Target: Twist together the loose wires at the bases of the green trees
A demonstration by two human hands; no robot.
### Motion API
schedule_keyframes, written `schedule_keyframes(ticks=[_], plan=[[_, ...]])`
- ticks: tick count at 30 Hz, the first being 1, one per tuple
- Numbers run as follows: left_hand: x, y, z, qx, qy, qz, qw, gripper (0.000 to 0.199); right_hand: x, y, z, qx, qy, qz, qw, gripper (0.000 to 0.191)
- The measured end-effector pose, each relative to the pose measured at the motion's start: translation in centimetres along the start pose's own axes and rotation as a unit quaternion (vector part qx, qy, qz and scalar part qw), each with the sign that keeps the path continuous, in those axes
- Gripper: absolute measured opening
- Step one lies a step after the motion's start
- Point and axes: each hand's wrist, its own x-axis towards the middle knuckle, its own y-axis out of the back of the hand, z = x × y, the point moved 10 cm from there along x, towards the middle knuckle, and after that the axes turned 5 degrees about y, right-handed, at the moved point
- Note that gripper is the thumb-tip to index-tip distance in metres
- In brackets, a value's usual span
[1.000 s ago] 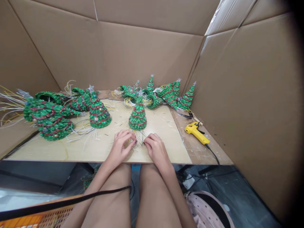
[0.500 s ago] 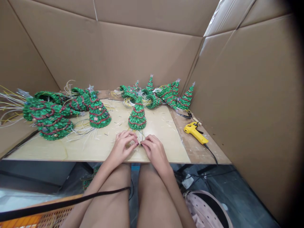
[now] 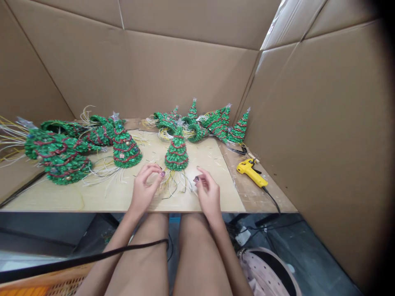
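A small green tinsel Christmas tree [image 3: 177, 151] with red garland and a silver star stands upright on a pale wooden board [image 3: 46, 199]. A fan of loose white, yellow and dark wires [image 3: 175, 183] spreads from its base toward me. My left hand [image 3: 144, 185] is curled just left of the wires, and my right hand [image 3: 206, 191] is just right of them. Neither hand touches the tree. Their fingertips are pinched, with nothing visible in them.
Several similar trees lie or stand across the back and left of the board, some trailing wires. A yellow glue gun [image 3: 251, 172] with a black cord rests at the right. Cardboard walls [image 3: 185, 74] surround the board. Below its front edge are my thighs, a black strap, and an orange crate.
My hands have parted sideways and left the wires under the tree. The wires now splay out loosely. The view has shifted slightly.
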Motion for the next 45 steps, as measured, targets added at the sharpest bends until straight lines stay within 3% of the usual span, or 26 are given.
schedule_keyframes(ticks=[3,7,10,12,14,18,22,25,30,36,39,45], plan=[[1.4,2.1,-0.6,0.101,0.005,0.052,0.994,0.018,-0.4,1.9,2.5,0.113,-0.092,0.093,0.985,0.032],[2.9,2.4,-0.7,0.225,0.009,0.039,0.974,0.027,-0.7,2.5,3.5,0.157,-0.123,0.121,0.972,0.031],[2.1,-0.9,1.0,0.197,-0.046,-0.065,0.977,0.026,-0.7,2.5,3.4,0.145,-0.125,0.12,0.974,0.018],[0.4,-4.2,2.1,0.181,-0.091,-0.172,0.964,0.025,-0.8,2.4,3.3,0.129,-0.128,0.105,0.978,0.01],[-1.3,-6.2,2.4,0.186,-0.112,-0.234,0.948,0.024,-1.0,1.8,3.0,0.093,-0.125,0.064,0.986,0.009],[-2.8,-6.9,1.3,0.213,-0.106,-0.255,0.937,0.027,-1.4,0.8,2.1,-0.02,-0.084,-0.022,0.996,0.025],[-3.8,-7.5,0.6,0.271,-0.127,-0.296,0.907,0.039,-1.5,0.6,1.9,-0.046,-0.073,-0.04,0.995,0.027],[-3.9,-7.6,0.7,0.283,-0.127,-0.298,0.903,0.038,-1.5,0.9,2.2,-0.026,-0.09,-0.021,0.995,0.025],[-3.6,-7.0,0.9,0.258,-0.11,-0.275,0.92,0.031,-1.5,1.0,2.3,-0.022,-0.095,-0.016,0.995,0.025],[-3.4,-6.7,0.4,0.242,-0.092,-0.276,0.926,0.037,-1.6,-1.1,-1.3,-0.103,0.051,-0.134,0.984,0.038],[-3.4,-6.8,0.4,0.245,-0.093,-0.283,0.923,0.041,-1.8,-1.9,-1.8,-0.171,0.073,-0.168,0.968,0.04],[-3.2,-6.3,0.3,0.218,-0.075,-0.267,0.936,0.035,-1.6,-1.1,-1.5,-0.191,0.061,-0.105,0.974,0.028]])
